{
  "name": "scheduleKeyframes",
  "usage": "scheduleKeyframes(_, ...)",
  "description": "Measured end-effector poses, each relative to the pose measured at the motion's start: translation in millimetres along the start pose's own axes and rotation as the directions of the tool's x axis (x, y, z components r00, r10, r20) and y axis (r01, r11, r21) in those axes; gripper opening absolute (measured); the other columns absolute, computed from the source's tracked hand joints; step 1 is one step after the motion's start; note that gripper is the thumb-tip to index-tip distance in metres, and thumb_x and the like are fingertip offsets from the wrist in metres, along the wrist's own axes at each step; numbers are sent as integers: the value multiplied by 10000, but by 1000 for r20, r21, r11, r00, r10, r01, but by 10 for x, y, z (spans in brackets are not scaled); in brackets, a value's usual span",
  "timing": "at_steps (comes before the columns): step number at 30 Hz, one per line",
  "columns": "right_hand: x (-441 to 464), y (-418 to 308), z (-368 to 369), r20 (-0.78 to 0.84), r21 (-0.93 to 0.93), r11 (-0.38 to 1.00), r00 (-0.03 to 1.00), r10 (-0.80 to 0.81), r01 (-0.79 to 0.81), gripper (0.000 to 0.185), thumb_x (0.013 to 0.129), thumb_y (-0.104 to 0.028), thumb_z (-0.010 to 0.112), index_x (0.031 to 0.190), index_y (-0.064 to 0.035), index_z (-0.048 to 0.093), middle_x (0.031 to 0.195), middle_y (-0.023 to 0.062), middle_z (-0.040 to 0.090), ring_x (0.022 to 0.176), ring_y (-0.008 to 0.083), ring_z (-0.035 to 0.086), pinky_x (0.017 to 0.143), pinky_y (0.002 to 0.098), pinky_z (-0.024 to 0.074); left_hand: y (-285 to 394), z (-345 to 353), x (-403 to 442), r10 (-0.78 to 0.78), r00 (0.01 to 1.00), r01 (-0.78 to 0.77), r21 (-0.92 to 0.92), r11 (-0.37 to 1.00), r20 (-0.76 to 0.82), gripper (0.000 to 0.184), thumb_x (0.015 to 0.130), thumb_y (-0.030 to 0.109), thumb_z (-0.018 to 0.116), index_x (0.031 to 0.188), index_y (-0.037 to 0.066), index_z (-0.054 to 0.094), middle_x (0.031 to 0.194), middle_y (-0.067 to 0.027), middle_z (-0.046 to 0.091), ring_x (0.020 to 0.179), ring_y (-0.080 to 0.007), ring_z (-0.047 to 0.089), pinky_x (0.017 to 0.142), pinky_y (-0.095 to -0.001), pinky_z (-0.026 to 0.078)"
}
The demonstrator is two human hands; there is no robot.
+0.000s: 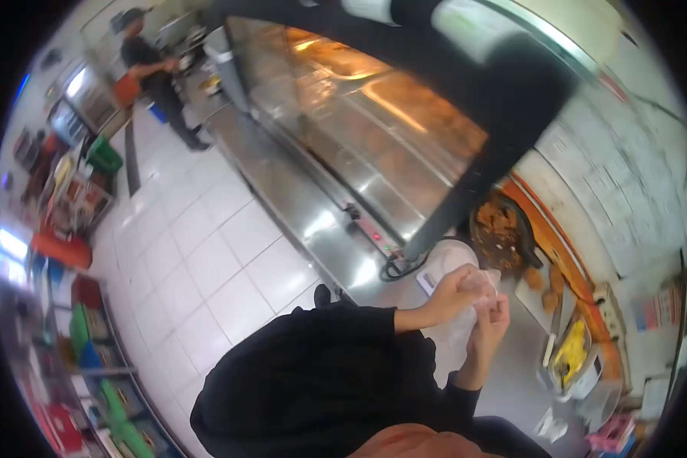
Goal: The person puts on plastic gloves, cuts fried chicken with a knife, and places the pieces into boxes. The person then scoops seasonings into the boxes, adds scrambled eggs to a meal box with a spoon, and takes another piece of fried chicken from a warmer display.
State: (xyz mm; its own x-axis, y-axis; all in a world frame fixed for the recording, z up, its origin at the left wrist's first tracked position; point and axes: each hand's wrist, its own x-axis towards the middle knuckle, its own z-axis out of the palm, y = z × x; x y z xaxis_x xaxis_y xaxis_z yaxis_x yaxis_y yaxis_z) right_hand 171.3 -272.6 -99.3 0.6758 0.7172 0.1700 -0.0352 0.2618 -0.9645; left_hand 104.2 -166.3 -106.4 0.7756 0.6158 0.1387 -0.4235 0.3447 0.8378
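My left hand (450, 296) and my right hand (490, 328) meet above the steel counter (523, 347). Between them is a thin clear plastic bag (481, 286), pinched by the fingers of both hands. Part of the bag hangs below, over the counter. Just behind my left hand sits a white scale (429, 282) with a round pale plate (452, 250) on it. Past the hands, a dark pan (532, 256) holds brown crumbly food (498, 221).
A lit glass display cabinet (382, 114) with trays of food stands ahead. To the right are a metal container of yellow food (572, 351) and a cutting board (530, 298). Another person (156, 72) stands at the far left counter.
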Motion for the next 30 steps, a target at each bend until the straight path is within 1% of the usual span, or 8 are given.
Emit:
scheduleKeyframes(6,73,-58,321,-167,10,1000,986,-1,2,205,835,17,650,823,-82,471,877,11,574,794,65,511,720,215,426,501,-362,-140,27,982,-17,-56,998,186,329,819,80,749,1099,47,579,834,40,559,799,-23,539,674,-203,450)
scheduleKeyframes(8,117,51,493,-112,-113,943,939,-324,311,235,828,43,625,747,-83,444,744,-33,458,659,62,384,633,196,358,596,-565,-180,49,976,-53,12,999,214,339,804,47,751,1097,55,581,798,55,535,782,-13,536,660,-196,440)
scheduleKeyframes(10,146,35,783,-65,-251,905,926,-371,345,224,807,73,589,729,-73,439,723,-26,419,645,68,345,619,189,328,554,-875,-111,221,975,-201,408,891,-2,302,815,12,702,1089,64,586,772,73,504,716,-5,511,619,-191,408)
scheduleKeyframes(14,164,249,1440,121,-494,757,896,-428,428,194,729,135,501,680,-39,430,686,5,388,619,80,313,574,192,288,798,-1481,-34,316,882,-218,292,931,-349,252,805,-27,660,1029,60,586,766,60,493,688,-20,470,594,-206,389)
scheduleKeyframes(20,584,467,2375,-158,-403,805,833,-530,435,157,672,127,502,665,-30,501,660,28,474,594,148,482,579,250,396,1142,-2004,-451,811,582,-402,843,358,-67,151,812,-13,665,923,45,582,734,-104,546,596,-179,506,564,-264,418)
scheduleKeyframes(26,297,626,3105,131,-525,686,844,-520,504,136,677,61,607,775,-34,614,749,79,602,638,190,579,560,283,438,1289,-2626,-610,100,995,-67,561,825,-27,334,890,149,639,1206,54,588,1021,-102,613,819,-139,573,662,-266,449)
scheduleKeyframes(28,166,801,3392,127,-529,701,862,-491,478,107,710,21,639,797,-40,628,787,93,625,664,228,615,583,313,466,1538,-2694,-537,-128,966,86,-189,978,-223,592,973,429,470,1438,69,402,1304,-165,525,1127,-187,538,940,-334,438)
scheduleKeyframes(30,63,969,3620,110,-537,721,883,-456,439,108,727,13,636,820,-41,633,803,99,634,679,235,625,595,317,475,1607,-2943,-518,-138,969,67,-314,947,-207,652,980,498,363,1474,74,328,1397,-170,431,1185,-236,494,997,-370,395)
